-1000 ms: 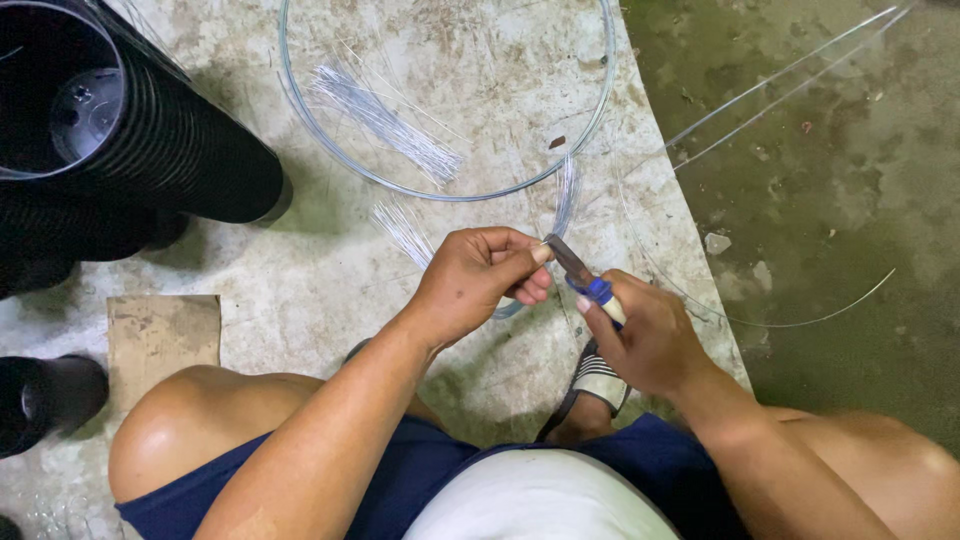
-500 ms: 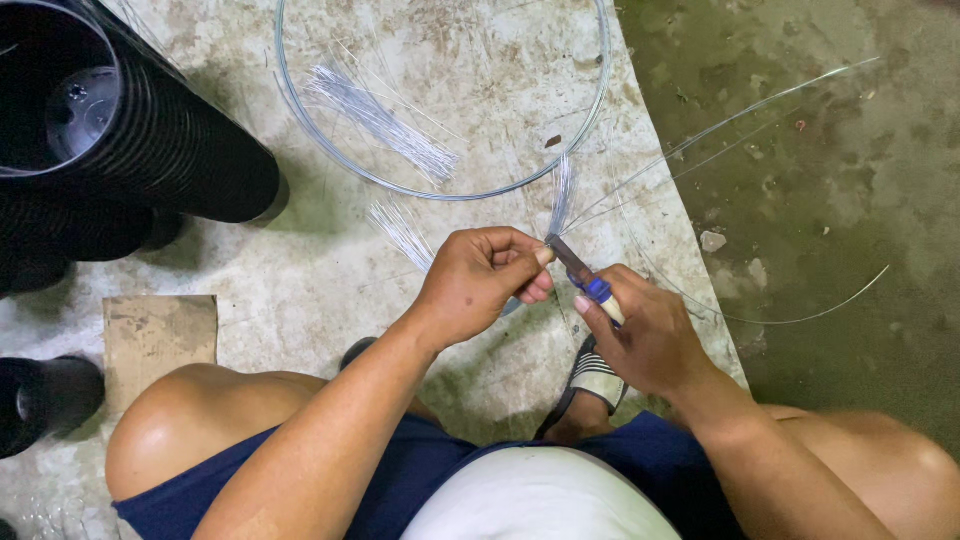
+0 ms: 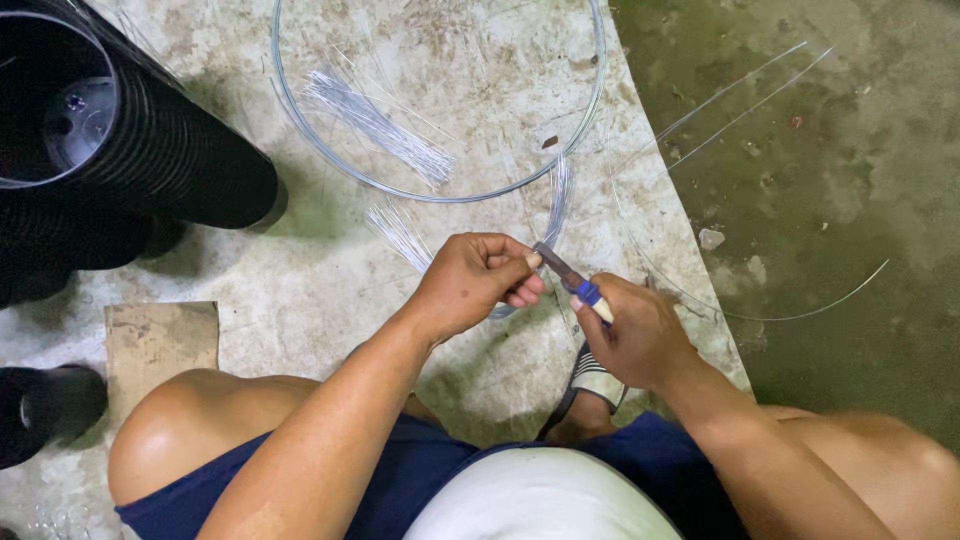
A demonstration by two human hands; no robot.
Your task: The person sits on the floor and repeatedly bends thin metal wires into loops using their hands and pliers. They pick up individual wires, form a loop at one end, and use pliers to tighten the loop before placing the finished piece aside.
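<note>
A: What's nearest the camera?

B: The person's bare knees, dark blue shorts and a white shirt, with a sandalled foot [image 3: 590, 385] on the concrete slab [image 3: 300, 280] between them.

A: And the hands?

B: The left hand [image 3: 470, 280] is curled shut, thumb and fingers pinched on a thin clear strand [image 3: 555, 205] right at the tip of the tool. The right hand [image 3: 630, 335] is wrapped closed around a pair of blue-handled pliers [image 3: 570, 275], whose dark nose points up-left and meets the left fingertips. Whether the nose is clamped on the strand I cannot tell.

A: Where does the strand go?

B: It rises from the pinch in a bundle of fine lines, and long loose ends arc off to the right over the dark green floor [image 3: 820, 180].

A: Beyond the hands?

B: A short bunch of cut wires [image 3: 400, 232] lies just up-left of the left hand. Farther off a large wire hoop [image 3: 440, 195] lies flat on the slab, with a longer bunch of cut pieces [image 3: 375, 125] inside it.

A: To the side?

B: A scrap of cardboard [image 3: 160, 345] by the left knee, and a stack of black plastic pots [image 3: 130, 130] lying at far left.
</note>
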